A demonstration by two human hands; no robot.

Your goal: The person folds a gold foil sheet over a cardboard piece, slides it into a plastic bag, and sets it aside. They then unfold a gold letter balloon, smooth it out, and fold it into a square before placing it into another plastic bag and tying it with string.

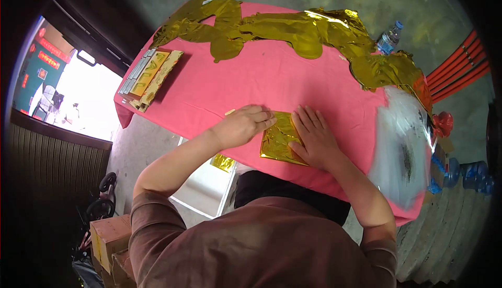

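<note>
A folded gold foil balloon [278,140], flattened into a rough square, lies on the pink tablecloth near the table's front edge. My left hand [246,126] is closed, its curled fingertips at the foil's upper left edge; the exact grip is partly hidden. Flat on the right side of the foil rests my right hand [316,139], fingers stretched out and thumb pointing left across it. A small cream-coloured piece pokes out beside the back of my left hand. More flat gold foil balloons [277,29] are spread along the far side of the table.
A cardboard box of silvery packets [149,79] sits at the table's left end. Clear plastic bags [400,147] cover the right end. A water bottle [389,38] stands at the far right. Below the front edge is a white bin [204,194] with gold foil inside.
</note>
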